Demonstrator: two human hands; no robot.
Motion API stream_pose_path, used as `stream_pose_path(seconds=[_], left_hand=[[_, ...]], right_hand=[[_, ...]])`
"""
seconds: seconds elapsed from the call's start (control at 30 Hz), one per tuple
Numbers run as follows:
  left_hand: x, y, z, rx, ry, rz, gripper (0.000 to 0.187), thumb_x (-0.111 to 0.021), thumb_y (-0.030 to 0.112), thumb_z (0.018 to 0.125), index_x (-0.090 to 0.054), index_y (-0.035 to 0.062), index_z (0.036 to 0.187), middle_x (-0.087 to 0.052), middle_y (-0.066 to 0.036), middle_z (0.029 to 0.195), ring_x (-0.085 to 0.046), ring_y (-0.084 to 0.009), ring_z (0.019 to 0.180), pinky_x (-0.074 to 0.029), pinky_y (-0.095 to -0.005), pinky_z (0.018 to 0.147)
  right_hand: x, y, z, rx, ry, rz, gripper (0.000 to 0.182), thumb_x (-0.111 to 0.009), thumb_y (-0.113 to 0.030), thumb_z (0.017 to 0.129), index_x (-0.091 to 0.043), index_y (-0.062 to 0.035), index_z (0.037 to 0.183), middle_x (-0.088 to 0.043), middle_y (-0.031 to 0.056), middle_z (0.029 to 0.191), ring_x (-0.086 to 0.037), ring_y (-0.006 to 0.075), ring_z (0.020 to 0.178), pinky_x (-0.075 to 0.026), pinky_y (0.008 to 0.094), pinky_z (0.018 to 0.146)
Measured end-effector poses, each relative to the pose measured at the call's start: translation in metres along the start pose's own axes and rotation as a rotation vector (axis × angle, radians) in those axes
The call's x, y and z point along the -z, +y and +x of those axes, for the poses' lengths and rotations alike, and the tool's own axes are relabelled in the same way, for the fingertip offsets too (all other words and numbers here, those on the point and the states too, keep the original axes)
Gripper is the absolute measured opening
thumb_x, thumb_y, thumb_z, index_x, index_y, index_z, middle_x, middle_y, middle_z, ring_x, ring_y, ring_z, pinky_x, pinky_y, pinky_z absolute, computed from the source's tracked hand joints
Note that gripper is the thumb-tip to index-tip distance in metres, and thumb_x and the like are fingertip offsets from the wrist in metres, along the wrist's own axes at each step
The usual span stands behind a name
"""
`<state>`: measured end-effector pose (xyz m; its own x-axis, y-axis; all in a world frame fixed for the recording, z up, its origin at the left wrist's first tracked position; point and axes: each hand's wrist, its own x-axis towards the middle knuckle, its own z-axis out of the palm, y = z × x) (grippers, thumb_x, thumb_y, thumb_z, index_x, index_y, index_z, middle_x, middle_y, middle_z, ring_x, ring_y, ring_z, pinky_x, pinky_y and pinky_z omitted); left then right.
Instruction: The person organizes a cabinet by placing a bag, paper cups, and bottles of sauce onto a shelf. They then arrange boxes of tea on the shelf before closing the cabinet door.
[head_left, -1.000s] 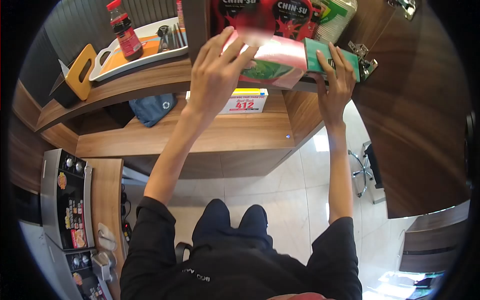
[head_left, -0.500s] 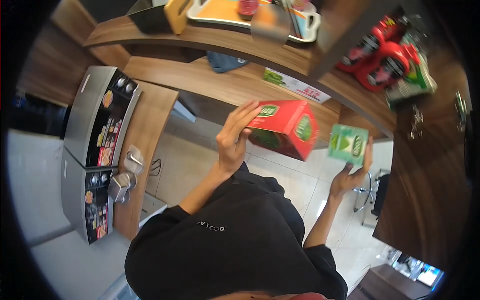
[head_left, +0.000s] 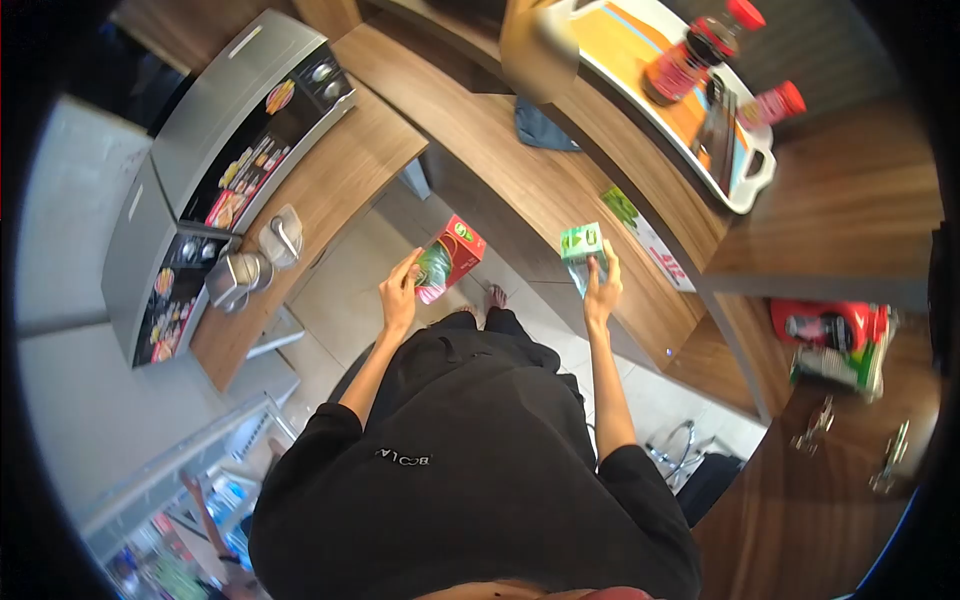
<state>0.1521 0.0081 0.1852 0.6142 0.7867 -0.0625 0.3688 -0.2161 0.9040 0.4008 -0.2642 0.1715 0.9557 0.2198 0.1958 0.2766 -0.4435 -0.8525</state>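
Note:
My left hand (head_left: 400,290) grips the left edge of a red box (head_left: 452,258) with a green picture on its side. The box hangs tilted over the tiled floor. To the right, my right hand (head_left: 602,290) is closed round the lower right part of a green and white box (head_left: 582,248), held upright near the edge of a wooden counter (head_left: 500,170). The two boxes are apart. Part of each hand's grip is hidden behind its box.
Two microwave-like appliances (head_left: 235,125) and metal containers (head_left: 240,280) stand on the left counter. A white tray (head_left: 742,200) with bottles (head_left: 680,70) is at the upper right. Red packs (head_left: 825,325) lie on the right shelf. Another person's arm (head_left: 208,515) shows at the lower left.
The view has turned and shifted. Both boxes now appear smaller and farther from the camera, with the red one moved left and the green one moved left and upward. Both hands still hold them.

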Motion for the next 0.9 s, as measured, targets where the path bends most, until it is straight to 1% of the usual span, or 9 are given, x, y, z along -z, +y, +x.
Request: stream_pose_path(seconds=[0.17, 0.2, 0.3, 0.47, 0.57, 0.6, 0.7, 0.73, 0.9], left_hand=[[0.014, -0.005, -0.033, 0.02, 0.268, 0.014, 0.031, -0.058, 0.015, 0.103, -0.066, 0.0044, 0.131, -0.068, -0.017, 0.129, -0.066, -0.0284, 0.116, -0.052, -0.0366, 0.097], [0.016, -0.004, -0.042, 0.021, 0.317, 0.049, 0.032, -0.057, 0.015, 0.103, -0.065, 0.0041, 0.132, -0.067, -0.017, 0.129, -0.064, -0.0294, 0.119, -0.052, -0.0377, 0.099], [0.013, -0.012, -0.066, 0.04, 0.457, 0.165, 0.032, -0.056, 0.015, 0.104, -0.065, 0.0034, 0.132, -0.067, -0.017, 0.129, -0.063, -0.0302, 0.122, -0.05, -0.0381, 0.101], [-0.005, -0.008, -0.094, 0.168, 0.574, 0.099, 0.032, -0.054, 0.019, 0.106, -0.065, 0.0033, 0.132, -0.066, -0.018, 0.131, -0.061, -0.0303, 0.125, -0.048, -0.0387, 0.105], [-0.02, -0.005, -0.09, 0.182, 0.583, 0.085, 0.033, -0.054, 0.02, 0.106, -0.065, 0.0038, 0.132, -0.065, -0.019, 0.132, -0.061, -0.0304, 0.126, -0.047, -0.039, 0.106], [-0.025, -0.003, -0.086, 0.171, 0.559, 0.092, 0.033, -0.054, 0.018, 0.105, -0.065, 0.0048, 0.133, -0.064, -0.018, 0.134, -0.059, -0.0317, 0.128, -0.045, -0.0403, 0.109], [-0.038, 0.004, -0.058, 0.09, 0.417, 0.213, 0.033, -0.055, 0.016, 0.104, -0.065, 0.0058, 0.133, -0.064, -0.016, 0.135, -0.056, -0.0334, 0.131, -0.044, -0.0414, 0.11], [-0.044, 0.008, -0.044, 0.068, 0.355, 0.19, 0.034, -0.057, 0.012, 0.1, -0.064, 0.0065, 0.134, -0.062, -0.014, 0.138, -0.052, -0.034, 0.135, -0.041, -0.0426, 0.113], [-0.086, 0.005, 0.041, -0.262, 0.104, 0.401, 0.038, -0.062, 0.012, 0.095, -0.064, 0.0088, 0.133, -0.06, -0.011, 0.14, -0.049, -0.0312, 0.138, -0.049, -0.0418, 0.109]], right_hand=[[-0.054, 0.035, 0.087, 0.394, -0.082, -0.431, 0.047, -0.074, -0.023, 0.09, -0.062, -0.005, 0.131, -0.061, 0.0148, 0.139, -0.053, 0.0337, 0.134, -0.041, 0.0426, 0.111], [-0.066, 0.046, 0.102, 0.529, -0.119, -0.49, 0.051, -0.074, -0.031, 0.088, -0.062, -0.0117, 0.134, -0.061, 0.0117, 0.139, -0.051, 0.0317, 0.134, -0.039, 0.0447, 0.109], [-0.089, 0.058, 0.123, 0.589, -0.26, -0.676, 0.047, -0.074, -0.031, 0.088, -0.064, -0.0134, 0.13, -0.059, 0.0079, 0.142, -0.05, 0.0311, 0.134, -0.037, 0.0479, 0.11], [-0.119, 0.032, 0.128, 0.224, -0.261, -0.281, 0.051, -0.085, -0.02, 0.078, -0.062, -0.0102, 0.122, -0.051, 0.0162, 0.127, -0.046, 0.0363, 0.124, -0.036, 0.0495, 0.107], [-0.131, 0.043, 0.134, 0.139, -0.175, -0.026, 0.047, -0.082, -0.015, 0.081, -0.06, -0.01, 0.123, -0.051, 0.0157, 0.129, -0.045, 0.0319, 0.125, -0.043, 0.0456, 0.1], [-0.13, 0.044, 0.131, 0.108, -0.157, 0.083, 0.041, -0.079, -0.011, 0.085, -0.06, -0.0101, 0.122, -0.055, 0.0123, 0.123, -0.051, 0.0247, 0.119, -0.05, 0.0378, 0.09], [-0.11, 0.048, 0.122, 0.185, -0.372, 0.201, 0.036, -0.076, -0.008, 0.088, -0.059, -0.0086, 0.12, -0.06, 0.0072, 0.113, -0.058, 0.0183, 0.105, -0.051, 0.0321, 0.083], [-0.099, 0.047, 0.115, 0.131, -0.458, 0.252, 0.033, -0.074, -0.008, 0.09, -0.059, -0.0079, 0.119, -0.062, 0.003, 0.102, -0.06, 0.016, 0.091, -0.05, 0.0323, 0.084], [-0.07, 0.035, 0.107, -0.013, -0.946, 0.154, 0.052, -0.073, -0.013, 0.093, -0.052, -0.0109, 0.14, -0.065, 0.0105, 0.128, -0.065, 0.018, 0.107, -0.054, 0.0341, 0.09]])
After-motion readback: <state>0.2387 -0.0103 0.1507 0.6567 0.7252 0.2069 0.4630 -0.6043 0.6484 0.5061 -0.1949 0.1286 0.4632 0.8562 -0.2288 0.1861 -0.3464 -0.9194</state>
